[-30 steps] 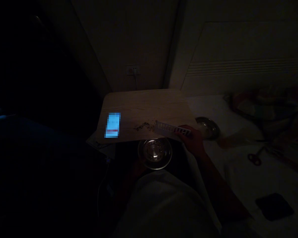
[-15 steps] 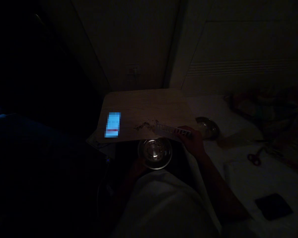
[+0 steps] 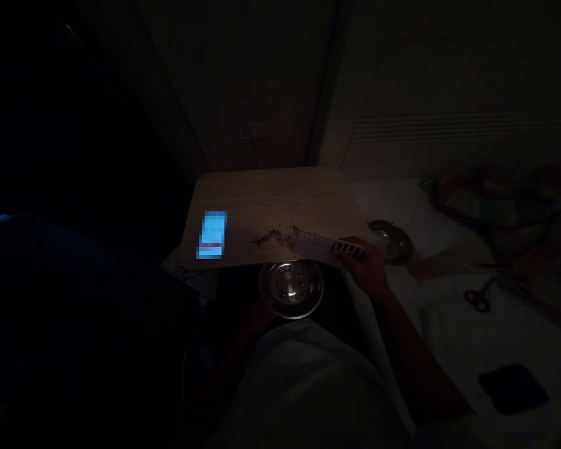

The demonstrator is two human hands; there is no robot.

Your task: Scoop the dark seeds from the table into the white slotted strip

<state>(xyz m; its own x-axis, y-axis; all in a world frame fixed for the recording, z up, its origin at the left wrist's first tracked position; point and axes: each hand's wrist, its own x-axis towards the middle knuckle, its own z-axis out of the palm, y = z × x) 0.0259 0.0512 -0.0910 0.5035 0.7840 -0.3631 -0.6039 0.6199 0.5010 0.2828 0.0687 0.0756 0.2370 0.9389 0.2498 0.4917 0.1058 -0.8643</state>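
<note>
1. Head view, clock centred on the dark scattered bits (image 3: 272,237), with 12 away from the wearer: the right hand (image 3: 365,265) lies towards 3, fingers closed around one end of a pale slotted strip (image 3: 320,243), whose other end reaches the bits.
2. The left hand (image 3: 262,310), at 6, is by the 8 o'clock rim of a metal bowl (image 3: 315,292); too dark to tell how its fingers are set.
3. By my reading, the step in hand is working the strip among the bits; the next move calls for a low, steady strip and a level bowl.
4. The near edge of the tabletop (image 3: 271,187) runs just above the bowl; whether they touch is unclear. Bare wood stretches towards 12, while a lit screen (image 3: 212,235) limits sweeps at 9.
</note>
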